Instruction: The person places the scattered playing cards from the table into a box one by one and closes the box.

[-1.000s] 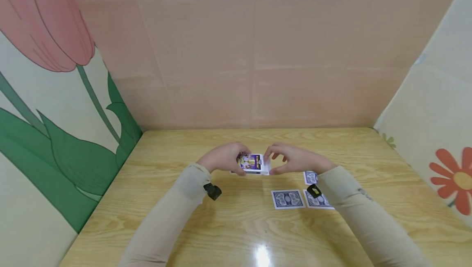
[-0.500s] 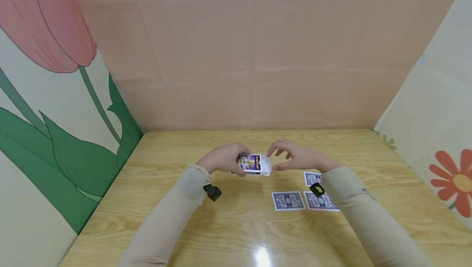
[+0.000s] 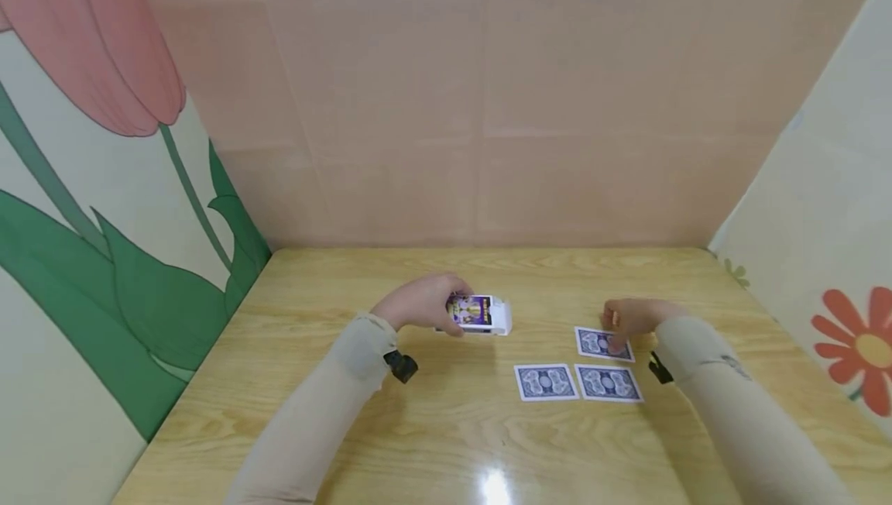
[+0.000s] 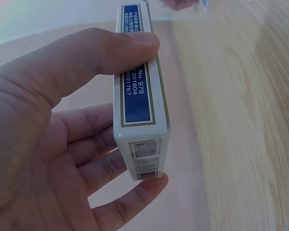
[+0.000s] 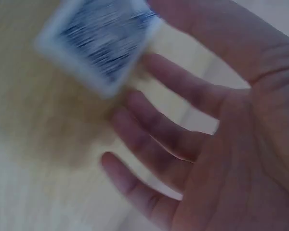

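In the head view my left hand [image 3: 421,300] holds a playing-card box [image 3: 477,313] above the table, its white flap end pointing right. Thumb and fingers grip the box on opposite narrow sides, as the left wrist view shows on the box [image 4: 137,108]. My right hand [image 3: 636,317] is over the far playing card [image 3: 594,342], which lies face down with a blue patterned back. In the right wrist view the thumb overlaps a corner of that card [image 5: 98,41], and the other fingers are loosely bent beside its edge.
Two more face-down cards lie nearer the front, a left card [image 3: 547,383] and a right card [image 3: 608,383], side by side on the wooden table [image 3: 446,427]. A pink cloth wall [image 3: 481,102] stands behind, with flower-printed panels at both sides.
My right hand has left the box's flap end and moved right to the far card, uncovering the cards there. The box flap now stands out at the right end. The left hand stays put.
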The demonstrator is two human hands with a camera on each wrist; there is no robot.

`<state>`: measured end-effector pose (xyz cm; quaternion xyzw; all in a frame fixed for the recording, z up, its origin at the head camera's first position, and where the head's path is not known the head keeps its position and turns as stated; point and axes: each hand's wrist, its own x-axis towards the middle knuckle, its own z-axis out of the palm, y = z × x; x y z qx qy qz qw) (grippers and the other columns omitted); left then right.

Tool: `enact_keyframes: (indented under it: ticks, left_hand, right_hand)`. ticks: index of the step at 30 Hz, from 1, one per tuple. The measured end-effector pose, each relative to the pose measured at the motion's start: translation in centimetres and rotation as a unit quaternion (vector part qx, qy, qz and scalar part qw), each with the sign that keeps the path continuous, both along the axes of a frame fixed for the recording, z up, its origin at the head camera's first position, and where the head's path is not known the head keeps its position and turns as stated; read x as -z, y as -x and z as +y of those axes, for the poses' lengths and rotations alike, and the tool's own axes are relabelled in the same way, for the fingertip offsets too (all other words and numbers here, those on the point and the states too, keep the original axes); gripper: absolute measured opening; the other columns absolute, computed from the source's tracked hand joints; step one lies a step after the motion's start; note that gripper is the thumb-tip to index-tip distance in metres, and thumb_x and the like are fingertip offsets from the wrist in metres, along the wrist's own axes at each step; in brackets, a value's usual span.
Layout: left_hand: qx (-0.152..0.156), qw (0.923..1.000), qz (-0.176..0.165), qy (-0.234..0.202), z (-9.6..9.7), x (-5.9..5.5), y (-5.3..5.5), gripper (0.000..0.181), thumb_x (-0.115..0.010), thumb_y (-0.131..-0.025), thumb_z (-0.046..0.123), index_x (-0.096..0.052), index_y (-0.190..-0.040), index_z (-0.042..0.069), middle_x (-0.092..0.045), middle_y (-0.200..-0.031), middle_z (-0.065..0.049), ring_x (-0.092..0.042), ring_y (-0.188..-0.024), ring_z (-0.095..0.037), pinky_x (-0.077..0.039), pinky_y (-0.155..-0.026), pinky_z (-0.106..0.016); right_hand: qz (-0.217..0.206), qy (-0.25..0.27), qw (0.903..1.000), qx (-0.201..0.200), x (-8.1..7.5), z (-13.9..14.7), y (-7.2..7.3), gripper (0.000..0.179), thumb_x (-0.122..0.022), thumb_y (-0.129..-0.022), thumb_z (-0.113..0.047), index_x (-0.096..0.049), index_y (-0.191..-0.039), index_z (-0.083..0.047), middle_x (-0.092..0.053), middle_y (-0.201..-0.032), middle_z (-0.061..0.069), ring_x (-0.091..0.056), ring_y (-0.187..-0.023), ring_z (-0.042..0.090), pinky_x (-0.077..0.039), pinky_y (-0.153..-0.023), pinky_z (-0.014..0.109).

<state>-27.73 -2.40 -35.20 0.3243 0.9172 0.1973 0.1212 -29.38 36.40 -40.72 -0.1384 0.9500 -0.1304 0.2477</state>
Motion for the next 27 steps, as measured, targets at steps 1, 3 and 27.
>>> enact_keyframes:
  ticks: [1,3,27]
  left_hand:
    - [0.001,1.0000,0.003,0.002,0.0,0.0,0.0,0.061,-0.084,-0.074,0.022,-0.060,-0.129,0.012,-0.062,-0.114,0.001,-0.058,-0.090,-0.009,-0.049,-0.080,-0.024]
    - [0.003,1.0000,0.007,0.006,0.0,0.0,0.1,0.061,-0.084,-0.074,0.023,-0.060,-0.129,0.012,-0.062,-0.114,0.001,-0.058,-0.091,-0.009,-0.049,-0.081,-0.024]
    - [0.002,0.9999,-0.001,0.015,0.1,0.1,-0.1,0.062,-0.084,-0.075,0.024,-0.058,-0.130,0.012,-0.062,-0.115,0.001,-0.057,-0.092,-0.009,-0.049,-0.081,-0.025]
  right_hand:
    - [-0.001,-0.016,0.9998,0.010,0.4,0.5,-0.1,0.044,-0.083,-0.073,-0.024,-0.055,-0.102,-0.007,-0.057,-0.095,0.009,-0.052,-0.085,0.023,-0.045,-0.073,0.037]
    - [0.008,-0.030,0.9994,0.017,0.9,1.1,-0.3,0.048,-0.085,-0.070,-0.027,-0.053,-0.102,-0.009,-0.056,-0.097,0.011,-0.051,-0.086,0.025,-0.045,-0.074,0.040]
    - [0.035,0.001,0.9993,0.007,1.6,1.6,-1.1,0.045,-0.085,-0.062,-0.016,-0.052,-0.092,-0.008,-0.048,-0.089,0.006,-0.043,-0.082,0.020,-0.036,-0.072,0.030]
